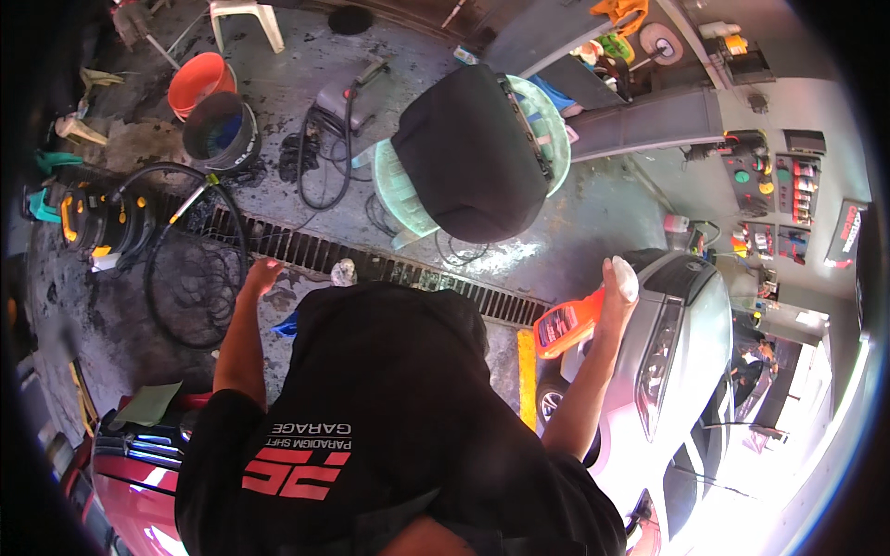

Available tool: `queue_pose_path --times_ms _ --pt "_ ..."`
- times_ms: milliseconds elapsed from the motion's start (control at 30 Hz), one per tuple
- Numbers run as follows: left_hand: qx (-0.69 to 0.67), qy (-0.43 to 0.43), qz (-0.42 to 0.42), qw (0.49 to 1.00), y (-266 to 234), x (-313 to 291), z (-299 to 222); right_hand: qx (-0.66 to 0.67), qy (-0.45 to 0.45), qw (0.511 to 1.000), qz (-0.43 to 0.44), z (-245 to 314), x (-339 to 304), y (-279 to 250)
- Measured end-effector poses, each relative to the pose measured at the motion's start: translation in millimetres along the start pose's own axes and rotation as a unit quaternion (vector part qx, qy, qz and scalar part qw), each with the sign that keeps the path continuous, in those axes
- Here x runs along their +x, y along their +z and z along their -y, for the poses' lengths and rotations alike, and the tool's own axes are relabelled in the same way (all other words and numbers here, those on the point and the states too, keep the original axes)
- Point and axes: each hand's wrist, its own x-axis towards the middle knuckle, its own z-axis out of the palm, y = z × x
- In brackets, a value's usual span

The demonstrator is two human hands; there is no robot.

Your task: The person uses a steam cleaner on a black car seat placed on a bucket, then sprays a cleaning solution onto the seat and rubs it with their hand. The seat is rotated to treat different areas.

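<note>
My right hand is closed round the neck of an orange spray bottle, with its pale head showing at the top of my grip. Out to the left, my left hand holds nothing and its fingers look loosely apart. In front of me a black car seat part rests on a translucent green plastic chair. Between my hands, a small crumpled whitish thing shows just past my shirt. A bit of blue material lies beside my left forearm.
A metal drain grate crosses the wet floor. At left stand a black-and-yellow vacuum with its looped hose, an orange bucket and a dark bucket. A silver car is close on my right, a red car at lower left.
</note>
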Motion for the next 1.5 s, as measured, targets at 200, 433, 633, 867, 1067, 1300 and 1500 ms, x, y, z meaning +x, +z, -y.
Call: queue_pose_path --times_ms 200,433,633,867,1067,1300,1500 --pt "0.014 -0.035 0.004 0.999 -2 -1 0 0.011 -0.044 0.999 0.018 -19 -1 22" --pt "0.023 -0.043 -0.016 0.999 -14 -37 -42 -0.013 -0.063 0.993 0.104 -5 -21 62" --pt "0.077 -0.034 -0.041 0.996 -17 -57 -38 -0.020 -0.042 0.985 0.168 -57 -19 95" --pt "-0.058 -0.120 0.017 0.991 0 -59 13 -0.061 -0.189 0.965 0.172 -70 -21 129" --pt "-0.067 -0.039 -0.012 0.997 10 -52 74 0.040 -0.039 0.996 0.072 -13 -27 130" --pt "-0.121 -0.042 0.021 0.992 4 -56 28 0.078 -0.018 0.994 0.075 -34 -49 102" --pt "-0.065 -0.024 0.030 0.997 -7 -47 -12 0.019 0.009 0.991 0.132 -93 -71 93"
